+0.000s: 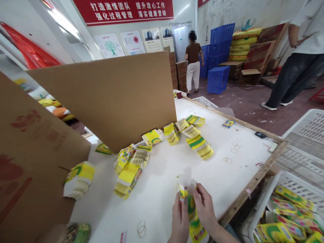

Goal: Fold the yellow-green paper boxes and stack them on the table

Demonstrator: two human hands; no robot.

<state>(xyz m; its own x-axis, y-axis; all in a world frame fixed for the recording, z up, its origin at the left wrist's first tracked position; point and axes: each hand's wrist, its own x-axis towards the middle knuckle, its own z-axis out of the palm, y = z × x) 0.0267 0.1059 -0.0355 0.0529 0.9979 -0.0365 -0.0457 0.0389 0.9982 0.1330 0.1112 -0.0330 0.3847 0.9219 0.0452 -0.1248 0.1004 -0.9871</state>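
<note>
Near the front of the white table, both my hands hold a yellow and green printed carton. My left hand grips its left side, thumb up along it. On the other side, my right hand pinches near the top, where whitish flaps look blurred. More yellow printing shows below, between my wrists; whether it belongs to the same carton I cannot tell. Ahead lie several stacks of flat yellow cartons, including one bundle to the left and another to the right.
Large cardboard sheets stand at the left and back. Rubber bands and a small blue-yellow box lie on the table. Right of its wooden edge is a white basket of yellow cartons. Two people stand beyond, near blue crates.
</note>
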